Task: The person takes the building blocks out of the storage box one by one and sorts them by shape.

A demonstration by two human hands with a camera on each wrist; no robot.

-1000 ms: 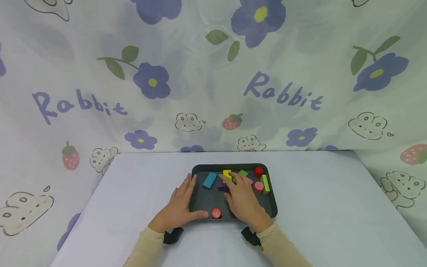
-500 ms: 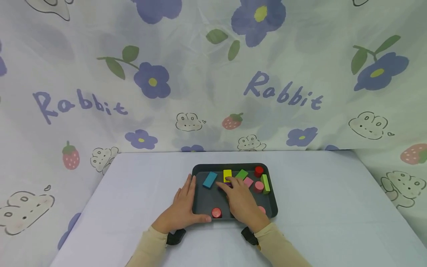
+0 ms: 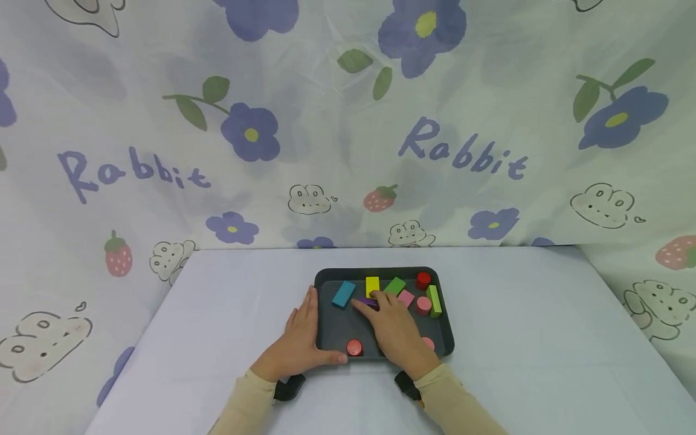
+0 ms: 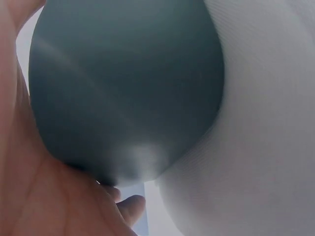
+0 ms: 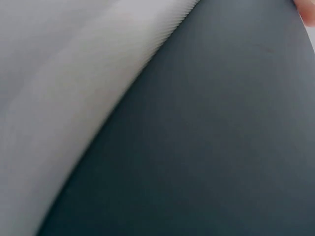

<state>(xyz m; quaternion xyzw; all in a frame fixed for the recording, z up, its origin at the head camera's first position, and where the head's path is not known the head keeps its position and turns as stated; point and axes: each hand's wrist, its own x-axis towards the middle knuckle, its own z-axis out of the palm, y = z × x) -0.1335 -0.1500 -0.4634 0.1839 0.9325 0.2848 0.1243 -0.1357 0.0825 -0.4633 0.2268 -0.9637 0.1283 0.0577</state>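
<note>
A dark tray (image 3: 334,329) of coloured blocks lies before me on the white cloth. My left hand (image 3: 296,345) lies along the tray's left side with straight fingers, its thumb at the front left corner. In the left wrist view the palm is against the tray's dark outer side (image 4: 128,88). My right hand (image 3: 394,329) reaches over the front edge and pinches a purple block (image 3: 367,301) between thumb and fingers. Behind it lies a yellow block (image 3: 372,284). The tray's dark wall (image 5: 197,128) fills most of the right wrist view.
A blue block (image 3: 344,294) lies back left. Toward the right are a green block (image 3: 395,284), a pink block (image 3: 405,298), a red cylinder (image 3: 423,280), a pink cylinder (image 3: 423,305) and a light green bar (image 3: 434,300). Another red cylinder (image 3: 354,347) is at the front.
My right hand has drawn back toward me from the yellow block, down onto the purple block, which now sits slightly turned. My left hand stays at the tray's side.
</note>
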